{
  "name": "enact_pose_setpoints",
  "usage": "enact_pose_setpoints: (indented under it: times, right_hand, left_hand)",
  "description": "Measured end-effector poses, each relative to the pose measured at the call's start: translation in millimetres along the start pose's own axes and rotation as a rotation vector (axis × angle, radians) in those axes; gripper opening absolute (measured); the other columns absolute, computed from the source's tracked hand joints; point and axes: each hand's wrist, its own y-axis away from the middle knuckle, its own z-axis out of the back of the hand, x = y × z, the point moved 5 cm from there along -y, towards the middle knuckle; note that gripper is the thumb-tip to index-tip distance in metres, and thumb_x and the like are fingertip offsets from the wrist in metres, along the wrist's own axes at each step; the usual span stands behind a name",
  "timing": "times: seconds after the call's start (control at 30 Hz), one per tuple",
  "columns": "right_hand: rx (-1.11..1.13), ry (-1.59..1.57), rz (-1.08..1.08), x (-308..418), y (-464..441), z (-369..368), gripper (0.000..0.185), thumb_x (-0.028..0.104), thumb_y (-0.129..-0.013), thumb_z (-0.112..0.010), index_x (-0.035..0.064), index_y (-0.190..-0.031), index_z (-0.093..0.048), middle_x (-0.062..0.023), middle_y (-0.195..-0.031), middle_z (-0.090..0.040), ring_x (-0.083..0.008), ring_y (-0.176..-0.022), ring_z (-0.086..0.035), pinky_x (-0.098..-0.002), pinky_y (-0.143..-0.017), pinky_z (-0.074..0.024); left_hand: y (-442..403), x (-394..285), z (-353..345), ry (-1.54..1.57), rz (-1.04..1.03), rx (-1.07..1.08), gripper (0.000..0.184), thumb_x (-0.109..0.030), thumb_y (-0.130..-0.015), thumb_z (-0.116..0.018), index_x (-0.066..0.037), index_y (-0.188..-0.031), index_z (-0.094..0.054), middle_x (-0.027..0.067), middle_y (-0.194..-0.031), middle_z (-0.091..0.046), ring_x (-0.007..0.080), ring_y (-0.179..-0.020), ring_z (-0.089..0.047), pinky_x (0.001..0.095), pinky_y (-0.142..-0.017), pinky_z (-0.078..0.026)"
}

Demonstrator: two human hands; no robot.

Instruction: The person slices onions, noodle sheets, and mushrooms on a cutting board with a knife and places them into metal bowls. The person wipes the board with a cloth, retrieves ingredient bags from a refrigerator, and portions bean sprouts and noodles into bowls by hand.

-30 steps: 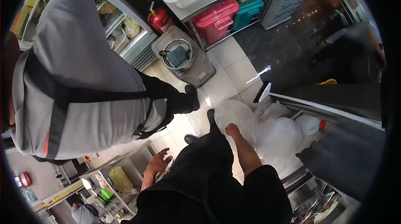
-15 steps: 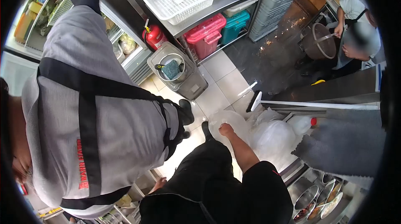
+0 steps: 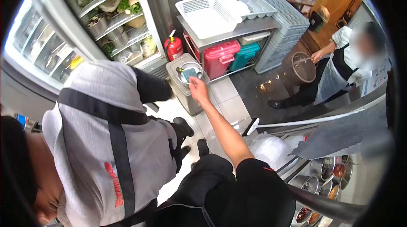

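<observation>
Up on the steel counter [image 3: 251,30], a white basket [image 3: 207,18]; below, red box [image 3: 221,59], teal box [image 3: 245,56], 2 in a row, fire extinguisher [image 3: 174,49] standing just beside!

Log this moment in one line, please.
right hand: at bowl on bin, contact unclear | left hand: not in view | bowl: holds blue-green item | grey-shirted person: beside open fridge

The pad [image 3: 189,73] lies in the bowl [image 3: 196,66] on the bin [image 3: 186,97], fire extinguisher [image 3: 174,48] behind
</observation>
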Motion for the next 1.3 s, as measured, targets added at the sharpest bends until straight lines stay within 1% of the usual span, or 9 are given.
enact_pose_setpoints:
  times: [0.13, 0.27, 0.5, 0.57, 0.83, 0.9, 1.0, 1.13, 1.3]
  right_hand:
    - [0.138, -0.153, 0.259, 139.6, -65.5, -68.2, 0.037, 0.017, -0.093, -0.056, -0.0045, -0.123, -0.052, -0.0169, -0.110, -0.064, -0.0197, -0.104, -0.061, -0.0293, -0.089, -0.0467]
    - [0.365, -0.248, 0.280, 208.2, -176.9, -179.8, 0.070, 0.051, -0.098, -0.034, -0.0061, -0.138, -0.034, -0.0236, -0.138, -0.045, -0.0288, -0.133, -0.038, -0.0318, -0.109, -0.0277]
    - [0.172, 0.010, 0.106, 201.3, -314.3, -240.3, 0.090, 0.074, -0.088, -0.027, -0.0068, -0.116, -0.053, -0.0224, -0.111, -0.061, -0.0338, -0.108, -0.056, -0.0393, -0.090, -0.0430]
    - [0.158, -0.028, 0.205, 235.0, -282.0, -211.5, 0.089, 0.073, -0.089, -0.020, -0.0062, -0.110, -0.055, -0.0178, -0.105, -0.061, -0.0300, -0.101, -0.056, -0.0406, -0.091, -0.0393]
    - [0.560, -0.550, 0.325, 227.7, -160.7, -217.7, 0.061, 0.056, -0.094, -0.044, -0.0025, -0.108, -0.056, -0.0059, -0.092, -0.060, -0.0126, -0.085, -0.054, -0.0268, -0.075, -0.0426]
    - [0.878, -0.695, 0.287, 210.7, -142.3, -245.1, 0.063, 0.057, -0.095, -0.041, -0.0006, -0.115, -0.056, -0.0082, -0.105, -0.062, -0.0151, -0.097, -0.055, -0.0300, -0.091, -0.0406]
    - [0.746, -0.608, -0.186, 138.2, -140.4, -285.0, 0.043, 0.035, -0.086, -0.069, 0.0001, -0.109, -0.061, -0.0084, -0.106, -0.064, -0.0145, -0.101, -0.057, -0.0276, -0.091, -0.0434]
    - [0.764, -0.042, -0.359, 20.2, -162.0, -302.2, 0.038, 0.027, -0.081, -0.072, 0.0009, -0.107, -0.063, -0.0092, -0.102, -0.065, -0.0148, -0.093, -0.060, -0.0278, -0.081, -0.0487]
    - [0.691, 0.339, -0.506, -74.3, -201.2, -305.0, 0.043, 0.027, -0.077, -0.074, 0.0019, -0.110, -0.062, -0.0135, -0.105, -0.065, -0.0219, -0.097, -0.062, -0.0332, -0.085, -0.0491]
  left_hand:
    - [6.3, 20.9, -7.6, 0.093, 0.002, -0.057, 0.039, -0.024, -0.090, -0.058, -0.004, -0.123, -0.053, 0.0082, -0.094, -0.059, 0.0174, -0.080, -0.055, 0.0317, -0.069, -0.044]
    - [13.4, 38.7, -15.5, 0.186, 0.044, -0.130, 0.038, -0.022, -0.090, -0.058, -0.003, -0.122, -0.054, 0.0070, -0.090, -0.059, 0.0165, -0.076, -0.054, 0.0310, -0.066, -0.044]
    - [-0.2, 59.6, -20.5, 0.334, 0.200, -0.248, 0.035, -0.020, -0.089, -0.058, -0.002, -0.119, -0.056, 0.0050, -0.083, -0.058, 0.0150, -0.069, -0.053, 0.0298, -0.061, -0.043]
    - [-6.9, 59.1, -23.2, 0.378, 0.265, -0.265, 0.034, -0.019, -0.089, -0.058, -0.002, -0.119, -0.056, 0.0044, -0.081, -0.058, 0.0145, -0.068, -0.052, 0.0295, -0.059, -0.043]
    - [-82.3, -61.2, 19.7, 0.403, 0.087, -0.274, 0.031, -0.017, -0.089, -0.058, -0.001, -0.115, -0.058, 0.0020, -0.074, -0.057, 0.0128, -0.060, -0.050, 0.0282, -0.053, -0.042]
    - [-110.7, -125.9, 54.5, 0.295, -0.126, -0.388, 0.045, -0.016, -0.087, -0.064, 0.001, -0.126, -0.052, 0.0039, -0.084, -0.060, 0.0120, -0.073, -0.055, 0.0263, -0.064, -0.046]
    - [-140.1, -207.1, 91.7, 0.413, -0.185, -0.322, 0.060, -0.014, -0.084, -0.069, -0.002, -0.135, -0.041, 0.0110, -0.104, -0.063, 0.0170, -0.087, -0.060, 0.0296, -0.078, -0.050]
    - [-138.7, -289.9, 136.8, 0.399, -0.231, -0.629, 0.088, -0.013, -0.077, -0.077, -0.005, -0.144, -0.020, 0.0196, -0.131, -0.043, 0.0286, -0.103, -0.057, 0.0357, -0.085, -0.049]
    - [-158.3, -292.4, 200.1, 0.574, 0.024, -0.971, 0.070, -0.017, -0.078, -0.078, 0.007, -0.130, -0.039, 0.0161, -0.122, -0.054, 0.0266, -0.105, -0.054, 0.0375, -0.090, -0.046]
